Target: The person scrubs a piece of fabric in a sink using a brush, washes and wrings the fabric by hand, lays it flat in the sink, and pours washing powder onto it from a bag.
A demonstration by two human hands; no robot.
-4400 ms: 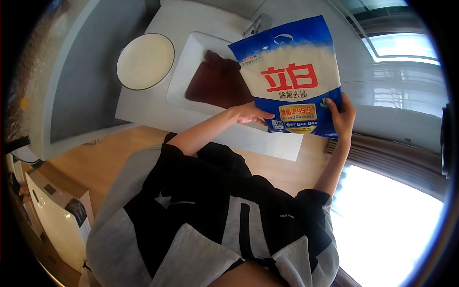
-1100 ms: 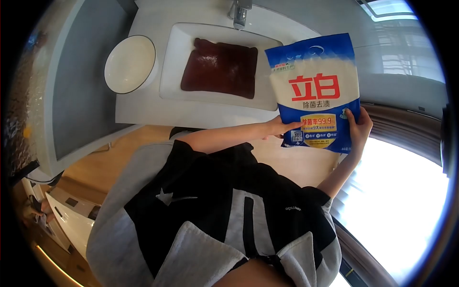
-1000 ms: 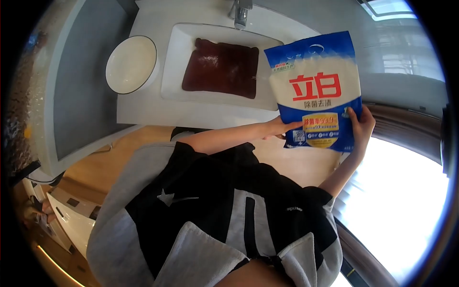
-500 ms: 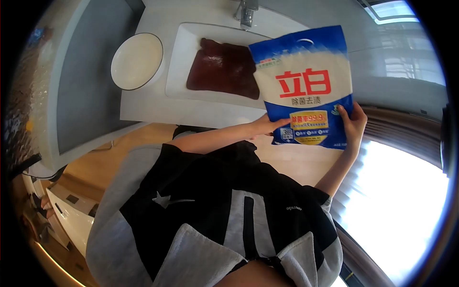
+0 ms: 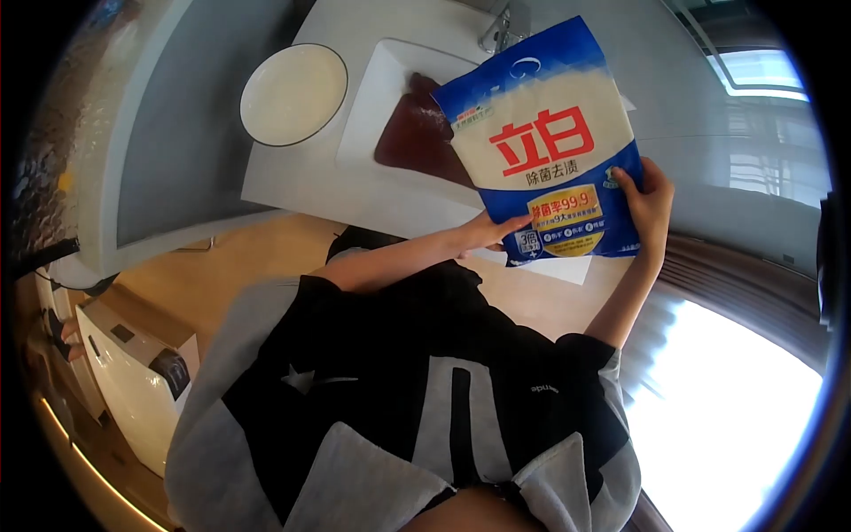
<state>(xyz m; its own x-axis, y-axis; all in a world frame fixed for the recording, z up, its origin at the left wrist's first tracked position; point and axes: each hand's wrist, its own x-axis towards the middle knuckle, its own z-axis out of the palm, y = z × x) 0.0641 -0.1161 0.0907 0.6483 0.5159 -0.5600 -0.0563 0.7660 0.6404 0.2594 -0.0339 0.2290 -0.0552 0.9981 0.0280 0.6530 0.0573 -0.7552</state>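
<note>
Both of my hands hold up a blue and white bag of laundry powder [image 5: 550, 133], its printed front with red characters facing me. My left hand [image 5: 486, 234] pinches the bag's lower left edge, thumb on the front. On the lower right edge my right hand [image 5: 650, 199] grips it, thumb also in front and the other fingers partly behind. The bag is tilted and covers part of the white sink [image 5: 365, 106]. Inside the sink lies a dark red-brown cloth [image 5: 417, 133], flat, its right part hidden behind the bag.
A white basin [image 5: 294, 94] with a dark rim stands on the counter [image 5: 275, 182] left of the sink. The chrome faucet [image 5: 505, 31] is behind the bag's top. A white appliance or cabinet [image 5: 133, 381] stands at lower left; a bright window [image 5: 736, 399] is at right.
The view has turned, so the sink and basin appear shifted right. The bag appears higher and more tilted, covering more of the cloth. Both hands keep their hold.
</note>
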